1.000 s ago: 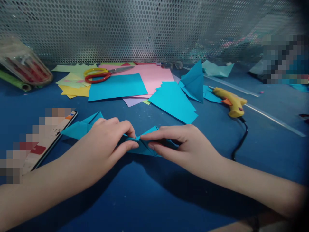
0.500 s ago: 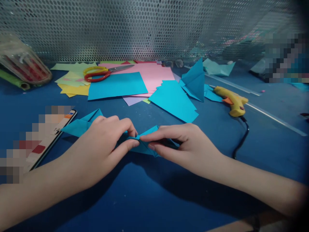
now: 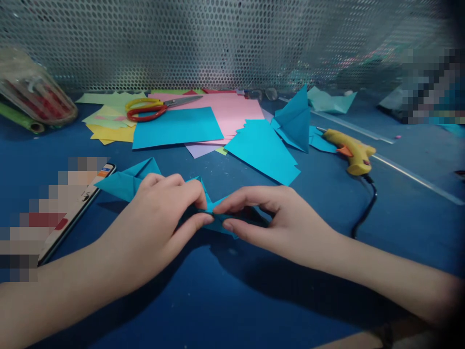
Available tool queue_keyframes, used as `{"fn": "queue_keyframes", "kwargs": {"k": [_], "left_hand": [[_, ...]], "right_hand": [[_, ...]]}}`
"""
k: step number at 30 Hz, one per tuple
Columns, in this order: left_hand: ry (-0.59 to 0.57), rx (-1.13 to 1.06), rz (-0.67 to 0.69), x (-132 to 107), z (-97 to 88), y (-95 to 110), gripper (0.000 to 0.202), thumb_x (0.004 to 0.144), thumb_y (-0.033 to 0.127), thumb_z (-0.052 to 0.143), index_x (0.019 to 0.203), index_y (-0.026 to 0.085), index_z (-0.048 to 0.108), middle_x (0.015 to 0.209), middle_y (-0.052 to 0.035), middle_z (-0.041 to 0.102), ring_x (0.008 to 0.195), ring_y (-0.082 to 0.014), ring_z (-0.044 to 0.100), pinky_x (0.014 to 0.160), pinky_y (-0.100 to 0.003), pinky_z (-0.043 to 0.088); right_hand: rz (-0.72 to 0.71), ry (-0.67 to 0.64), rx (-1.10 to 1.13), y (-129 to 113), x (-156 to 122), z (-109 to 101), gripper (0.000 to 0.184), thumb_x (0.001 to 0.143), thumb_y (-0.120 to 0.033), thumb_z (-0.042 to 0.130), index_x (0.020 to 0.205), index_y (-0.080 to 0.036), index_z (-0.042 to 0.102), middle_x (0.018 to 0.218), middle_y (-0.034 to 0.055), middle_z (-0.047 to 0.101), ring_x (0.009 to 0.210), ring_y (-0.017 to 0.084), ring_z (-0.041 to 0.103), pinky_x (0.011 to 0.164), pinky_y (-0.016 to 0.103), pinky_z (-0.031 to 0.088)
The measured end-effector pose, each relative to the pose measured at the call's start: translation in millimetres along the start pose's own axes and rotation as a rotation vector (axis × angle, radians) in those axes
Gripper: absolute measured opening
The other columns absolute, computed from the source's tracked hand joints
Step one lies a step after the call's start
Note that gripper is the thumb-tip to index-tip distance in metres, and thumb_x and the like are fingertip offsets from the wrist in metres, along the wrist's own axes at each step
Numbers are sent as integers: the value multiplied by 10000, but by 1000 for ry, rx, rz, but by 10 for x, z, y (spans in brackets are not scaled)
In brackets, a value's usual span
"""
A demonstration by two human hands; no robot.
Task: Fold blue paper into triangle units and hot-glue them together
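A folded piece of blue paper (image 3: 125,182) stretches across the middle of the blue table, its left end a pointed, creased flap. My left hand (image 3: 170,208) lies over its middle and pinches a fold between thumb and forefinger. Right beside those fingertips, my right hand (image 3: 272,213) grips the same paper, thumb below and forefinger above. Both hands hide much of the paper, and its right part shows only between and under the fingers.
Behind lie blue sheets (image 3: 178,130), pink paper (image 3: 240,114) and red-and-yellow scissors (image 3: 147,110). To the right are a folded blue piece (image 3: 294,121), a yellow glue gun (image 3: 350,150) with its cord, and clear glue sticks (image 3: 417,179). A phone (image 3: 78,211) lies left.
My left fingertips have shifted slightly right, closer to my right hand's. More of the paper's upper folds shows behind my left hand, and its left flap sits a little higher.
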State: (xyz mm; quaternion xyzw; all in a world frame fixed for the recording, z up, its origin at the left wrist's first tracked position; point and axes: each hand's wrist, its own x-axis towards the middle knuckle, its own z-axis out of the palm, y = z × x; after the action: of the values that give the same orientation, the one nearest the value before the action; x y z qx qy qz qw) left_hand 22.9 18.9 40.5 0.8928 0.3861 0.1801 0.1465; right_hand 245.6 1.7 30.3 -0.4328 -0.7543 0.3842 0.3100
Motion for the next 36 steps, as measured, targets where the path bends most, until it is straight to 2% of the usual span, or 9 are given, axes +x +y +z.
{"fn": "queue_keyframes", "kwargs": {"k": [3,6,9,12,16,21,30,33,36], "left_hand": [[92,155,101,-24,63,-23,244,1025,280,459,809,256,571,719,27,611,696,-210,566,726,-383,344],[150,291,182,-60,104,-45,304,1067,283,440,808,272,599,713,38,644,731,-197,604,804,-396,353],[165,365,237,-99,111,-54,258,1064,267,479,870,291,648,718,50,677,756,-190,629,843,-396,366],[153,429,295,-124,109,-40,239,1049,227,506,895,295,676,759,52,722,789,-201,644,848,-400,380],[140,501,323,-134,138,19,336,1040,149,474,805,274,678,760,36,740,799,-215,647,830,-410,398],[209,624,361,-142,195,51,466,1039,47,383,733,263,662,788,29,762,799,-202,647,801,-398,400],[340,647,536,-76,212,-16,438,1029,37,417,732,185,702,718,-3,752,667,-175,618,697,-366,410],[392,624,554,-104,246,-18,412,1027,40,421,760,146,716,715,-31,738,720,-183,623,725,-362,413],[412,595,562,-152,296,-27,360,1016,30,425,846,117,731,814,-60,762,831,-204,627,777,-362,423]], "right_hand": [[-36,-21,-75,41,-19,19,246,873,-193,697,1108,-233,757,1018,11,806,867,164,751,744,251,583],[-242,-7,-285,97,-48,42,186,953,-171,622,1067,-220,760,977,35,805,842,176,738,736,299,548],[-422,46,-500,138,-74,52,207,1011,-159,549,1034,-182,753,933,58,794,825,187,712,728,340,491],[-500,72,-613,152,-90,59,221,1026,-160,529,1030,-152,750,909,63,784,798,182,685,711,345,457],[-522,86,-652,147,-101,87,233,1025,-145,518,993,-138,749,873,58,774,765,166,660,701,334,438],[-534,103,-731,131,-117,116,280,1045,-155,489,937,-143,748,849,58,770,759,162,653,697,325,438],[-603,141,-841,126,-140,139,318,1062,-153,474,908,-131,751,809,50,754,721,163,629,671,333,435],[-614,148,-866,104,-151,132,308,1061,-139,470,933,-138,751,822,43,757,734,154,630,689,325,444],[-611,147,-891,90,-165,131,303,1060,-131,465,963,-135,752,825,47,754,735,153,634,691,328,443]]}}
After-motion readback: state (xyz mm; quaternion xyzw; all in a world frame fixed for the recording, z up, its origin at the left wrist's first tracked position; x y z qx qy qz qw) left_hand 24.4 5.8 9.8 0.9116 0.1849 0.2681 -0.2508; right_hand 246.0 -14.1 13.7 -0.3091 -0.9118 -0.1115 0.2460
